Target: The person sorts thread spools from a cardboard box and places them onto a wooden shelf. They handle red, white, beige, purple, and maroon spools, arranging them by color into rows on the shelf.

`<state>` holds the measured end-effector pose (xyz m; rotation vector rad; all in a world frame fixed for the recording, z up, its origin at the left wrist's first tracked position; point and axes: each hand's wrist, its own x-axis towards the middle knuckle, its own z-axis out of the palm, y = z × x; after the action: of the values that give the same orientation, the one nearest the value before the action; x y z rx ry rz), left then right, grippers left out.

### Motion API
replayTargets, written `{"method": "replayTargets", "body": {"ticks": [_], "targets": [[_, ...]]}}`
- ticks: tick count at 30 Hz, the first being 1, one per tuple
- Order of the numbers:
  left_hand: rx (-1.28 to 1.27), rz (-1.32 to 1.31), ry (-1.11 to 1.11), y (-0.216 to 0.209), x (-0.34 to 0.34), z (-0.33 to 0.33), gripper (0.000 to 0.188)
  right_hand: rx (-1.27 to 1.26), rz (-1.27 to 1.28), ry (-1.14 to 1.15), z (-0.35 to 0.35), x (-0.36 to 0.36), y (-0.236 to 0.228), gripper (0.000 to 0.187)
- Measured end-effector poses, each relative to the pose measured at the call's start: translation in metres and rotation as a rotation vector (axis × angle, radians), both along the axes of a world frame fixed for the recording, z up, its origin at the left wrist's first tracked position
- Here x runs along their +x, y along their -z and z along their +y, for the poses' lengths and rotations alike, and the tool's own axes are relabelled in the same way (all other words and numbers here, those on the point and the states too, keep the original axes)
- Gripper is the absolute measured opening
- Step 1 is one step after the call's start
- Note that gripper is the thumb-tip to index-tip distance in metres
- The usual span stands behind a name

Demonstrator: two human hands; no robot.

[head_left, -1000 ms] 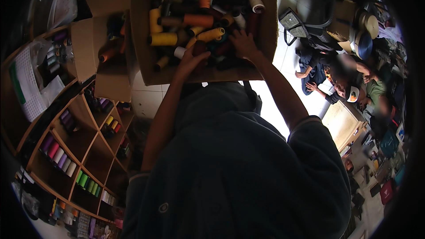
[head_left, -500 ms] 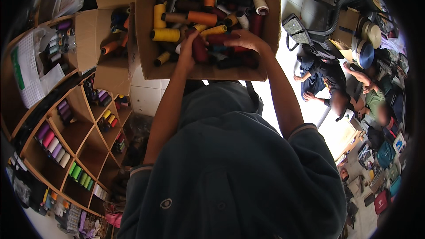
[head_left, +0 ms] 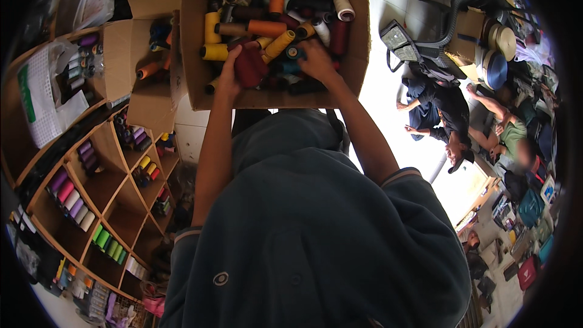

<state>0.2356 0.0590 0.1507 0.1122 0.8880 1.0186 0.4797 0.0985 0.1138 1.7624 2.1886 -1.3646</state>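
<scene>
Along the left edge of the frame, wooden cubby shelves [head_left: 91,206] with thread cones sorted by colour (purple and pink together, green lower down), presumably so a shade can be found at a glance. Upper left, a smaller open cardboard box [head_left: 143,54] with a few loose spools, tucked against the bigger one.

Top centre, a large cardboard box [head_left: 361,36] heaped with thread cones lying every way, flaps open so both hands can dig in from above. Left hand [head_left: 229,73] curled around a dark red cone [head_left: 250,67] at the box's lower middle, fingers wrapped on its side as if lifting it clear of the pile. Just right of it, a yellow cone [head_left: 278,44] lying slanted on the heap. Right hand [head_left: 316,59] pressed down among dark spools, fingers bent over a teal-topped spool [head_left: 293,53]; whether gripped or only touched, cannot tell.

Lower centre, the dark green shirt [head_left: 316,237] filling the frame.

Right side, two other people [head_left: 449,109] seated on the pale floor [head_left: 388,85], busy among bags and clutter.
</scene>
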Motion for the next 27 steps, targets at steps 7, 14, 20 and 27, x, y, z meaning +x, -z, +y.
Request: {"method": "replayTargets", "body": {"ticks": [7, 14, 20, 27], "targets": [[-0.048, 0.088, -0.055, -0.007, 0.000, -0.021, 0.050, 0.351, -0.780, -0.156, -0.020, 0.011, 0.042, 0.058], [-0.005, 0.089, -0.059, -0.015, -0.002, -0.034, 0.052, 0.443, -0.551, -0.123, -0.013, 0.022, 0.021, 0.043], [0.036, 0.057, -0.080, -0.019, -0.007, -0.040, 0.056, 0.463, 0.120, 0.339, 0.004, 0.034, -0.007, 0.033], [0.171, -0.028, 0.302, -0.061, -0.017, -0.032, 0.072, -0.271, 0.574, 0.509, 0.025, 0.006, -0.060, 0.038]]}}
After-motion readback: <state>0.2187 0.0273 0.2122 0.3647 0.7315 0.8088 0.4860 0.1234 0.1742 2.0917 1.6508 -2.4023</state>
